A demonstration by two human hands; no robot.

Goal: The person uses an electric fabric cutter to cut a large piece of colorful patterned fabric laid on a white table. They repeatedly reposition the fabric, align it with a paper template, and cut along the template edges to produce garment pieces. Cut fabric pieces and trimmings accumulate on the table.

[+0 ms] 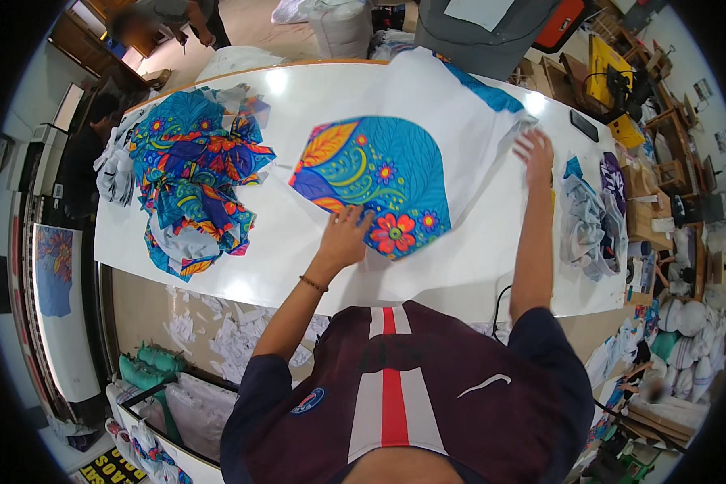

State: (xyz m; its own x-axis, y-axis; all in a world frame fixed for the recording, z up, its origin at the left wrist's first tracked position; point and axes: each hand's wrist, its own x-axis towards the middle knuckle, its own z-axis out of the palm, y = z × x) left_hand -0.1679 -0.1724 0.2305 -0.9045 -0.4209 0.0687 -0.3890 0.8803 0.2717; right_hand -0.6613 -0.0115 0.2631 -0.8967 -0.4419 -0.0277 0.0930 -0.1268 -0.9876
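Observation:
My left hand (347, 238) lies with fingers spread on the lower edge of a cut fabric piece (411, 173), printed in teal with orange, purple and red flowers. Beyond it stretches a larger white sheet (452, 105), fabric or paper, with a teal printed strip showing along its far edge. My right hand (534, 157) is at the sheet's right end, slightly blurred, its fingers apart beside the raised, crumpled corner. Whether a fingertip touches that corner is hard to see. At the left of the table is a loose heap of the same flowered fabric (194, 173).
The white table (298, 278) spans the view. On its right are a black phone (584, 126) and grey and purple fabric scraps (593, 218). A large grey bin (492, 40) stands behind it. White scraps (242, 339) litter the floor. Another person (169, 16) is at the far left.

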